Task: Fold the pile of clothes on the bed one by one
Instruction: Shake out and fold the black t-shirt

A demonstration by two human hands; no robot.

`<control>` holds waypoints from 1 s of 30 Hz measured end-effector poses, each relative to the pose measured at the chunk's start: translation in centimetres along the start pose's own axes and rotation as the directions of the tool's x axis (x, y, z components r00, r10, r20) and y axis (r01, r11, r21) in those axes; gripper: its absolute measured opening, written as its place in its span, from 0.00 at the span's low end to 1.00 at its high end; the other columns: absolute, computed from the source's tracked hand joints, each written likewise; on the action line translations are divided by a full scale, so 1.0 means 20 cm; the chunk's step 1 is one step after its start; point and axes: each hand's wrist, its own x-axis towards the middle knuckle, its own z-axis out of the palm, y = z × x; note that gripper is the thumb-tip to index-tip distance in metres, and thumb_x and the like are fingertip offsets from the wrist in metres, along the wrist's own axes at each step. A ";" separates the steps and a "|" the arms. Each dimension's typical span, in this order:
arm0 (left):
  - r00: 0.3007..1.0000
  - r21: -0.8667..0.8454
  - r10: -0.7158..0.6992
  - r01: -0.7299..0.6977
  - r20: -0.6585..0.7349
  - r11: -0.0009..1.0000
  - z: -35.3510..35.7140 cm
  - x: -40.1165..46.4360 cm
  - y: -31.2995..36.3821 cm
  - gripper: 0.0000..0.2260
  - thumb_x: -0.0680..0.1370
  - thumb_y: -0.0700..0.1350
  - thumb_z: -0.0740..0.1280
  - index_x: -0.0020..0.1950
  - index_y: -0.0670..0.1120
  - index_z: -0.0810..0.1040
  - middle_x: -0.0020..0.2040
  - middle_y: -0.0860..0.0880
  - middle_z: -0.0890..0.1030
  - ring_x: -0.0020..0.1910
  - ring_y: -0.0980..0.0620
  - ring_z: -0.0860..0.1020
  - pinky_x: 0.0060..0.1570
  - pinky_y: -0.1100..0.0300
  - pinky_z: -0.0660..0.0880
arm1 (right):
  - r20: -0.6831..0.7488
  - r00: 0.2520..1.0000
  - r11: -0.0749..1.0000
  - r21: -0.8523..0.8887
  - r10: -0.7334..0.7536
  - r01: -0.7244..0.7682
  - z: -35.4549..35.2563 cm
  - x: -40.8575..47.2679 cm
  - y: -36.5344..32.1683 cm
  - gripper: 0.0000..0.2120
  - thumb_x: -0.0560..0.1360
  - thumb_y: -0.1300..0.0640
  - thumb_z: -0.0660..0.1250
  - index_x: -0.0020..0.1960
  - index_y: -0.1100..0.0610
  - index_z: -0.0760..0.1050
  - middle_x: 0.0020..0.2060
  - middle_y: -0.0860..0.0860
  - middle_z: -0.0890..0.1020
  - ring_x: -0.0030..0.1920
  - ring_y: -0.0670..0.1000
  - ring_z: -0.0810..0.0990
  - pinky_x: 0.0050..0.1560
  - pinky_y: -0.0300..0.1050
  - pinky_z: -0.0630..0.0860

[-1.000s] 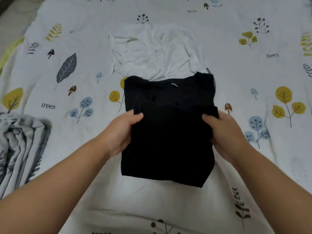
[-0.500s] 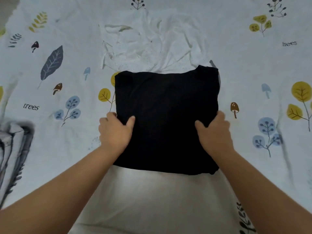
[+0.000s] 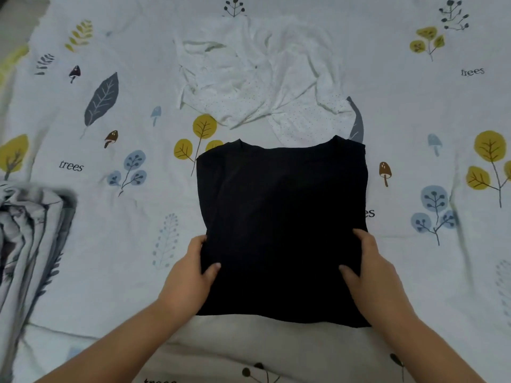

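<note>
- One black shirt [image 3: 282, 222] lies folded into a rough rectangle in the middle of the bed [image 3: 414, 244], its neckline edge at the far side and its near edge toward the person.
- Its cloth is plain, dark and mostly smooth, with faint creases running down the left half; no print or label shows on the upper face.
- Just beyond it, touching or slightly tucked under its far edge, sits a crumpled white garment [image 3: 257, 84] with fine dots, unfolded and bunched in ridges.
- At the left edge of the view lies a grey-and-white patterned fabric [image 3: 30, 239], gathered in long folds, well apart from the black shirt.
- The bed is covered by a pale sheet printed with yellow trees, blue sprigs, grey leaves, small mushrooms and the word "trees".
- No container is in view; the clothes all rest straight on the sheet.
- The left hand [image 3: 190, 283] grips the shirt's left side near the near corner, thumb lying on top of the cloth and fingers curled round the edge.
- The right hand [image 3: 370, 275] grips the right side in the same way, thumb on top and pointing inward, fingers wrapped at the edge.
- Both forearms reach in from the bottom corners, angled toward each other, bare to the frame's edge.
</note>
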 end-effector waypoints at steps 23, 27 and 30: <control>0.959 -0.441 0.197 -0.268 -0.202 0.856 -0.27 0.22 0.26 0.09 0.66 0.49 0.65 0.39 0.44 0.79 0.34 0.50 0.76 0.35 0.56 0.73 0.38 0.61 0.71 | -0.275 0.936 0.933 0.221 -0.220 0.284 -0.27 0.22 -0.10 0.14 0.71 0.67 0.65 0.42 0.47 0.77 0.34 0.43 0.81 0.36 0.38 0.77 0.38 0.23 0.70; 0.952 -0.461 0.045 -0.188 -0.302 0.868 -0.32 0.51 0.43 0.05 0.76 0.42 0.65 0.39 0.47 0.77 0.40 0.46 0.78 0.39 0.51 0.76 0.41 0.58 0.74 | -0.396 0.898 0.950 0.158 -0.190 0.271 -0.32 0.47 -0.26 0.09 0.72 0.63 0.64 0.51 0.56 0.78 0.37 0.45 0.77 0.39 0.46 0.74 0.36 0.27 0.66; 0.939 -0.375 -0.056 -0.080 -0.338 0.924 -0.26 0.67 0.44 0.07 0.76 0.46 0.65 0.50 0.43 0.77 0.46 0.45 0.78 0.48 0.47 0.77 0.49 0.54 0.74 | -0.391 0.913 0.974 0.135 -0.119 0.184 -0.28 0.61 -0.27 0.17 0.75 0.55 0.65 0.62 0.58 0.72 0.52 0.52 0.77 0.49 0.47 0.72 0.47 0.34 0.65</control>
